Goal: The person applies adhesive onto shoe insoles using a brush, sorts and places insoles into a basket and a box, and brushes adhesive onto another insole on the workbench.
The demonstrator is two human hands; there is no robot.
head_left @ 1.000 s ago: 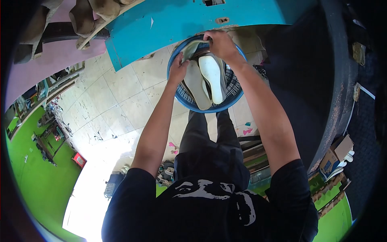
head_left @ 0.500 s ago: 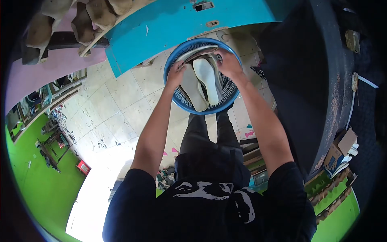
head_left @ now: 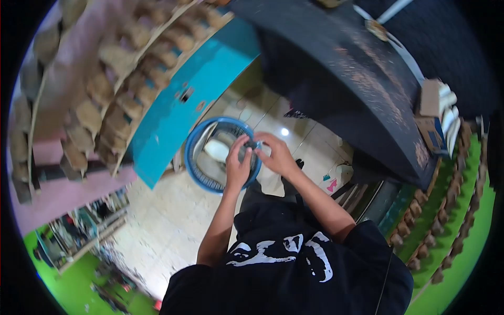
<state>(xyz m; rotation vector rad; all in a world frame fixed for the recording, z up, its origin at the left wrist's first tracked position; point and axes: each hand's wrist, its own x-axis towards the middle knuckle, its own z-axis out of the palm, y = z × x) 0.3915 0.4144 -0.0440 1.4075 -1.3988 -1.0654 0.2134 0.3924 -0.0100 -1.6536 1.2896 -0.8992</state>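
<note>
My left hand (head_left: 239, 161) and my right hand (head_left: 276, 154) meet over the right side of a round blue basket (head_left: 190, 169). Pinched between their fingertips is a small dark grey thing (head_left: 251, 144) with a light bluish edge; its kind is too small and blurred to make out. Both hands have their fingers bent in around it. Pale shoe soles or insoles lie in the basket, a white one (head_left: 216, 150) on top. My left hand and forearm hide part of the basket's contents.
Wooden shoe lasts (head_left: 86, 114) fill shelves on the left. Beyond the basket stands a turquoise panel (head_left: 173, 113). A large black curved surface (head_left: 341, 68) spans the upper right, with a cardboard box (head_left: 431, 118) of white pieces beside it. Scraps lie on the tiled floor (head_left: 157, 226).
My view has turned to the right. Both hands have left the basket's soles and come together at its right side, now with the small dark grey thing between them.
</note>
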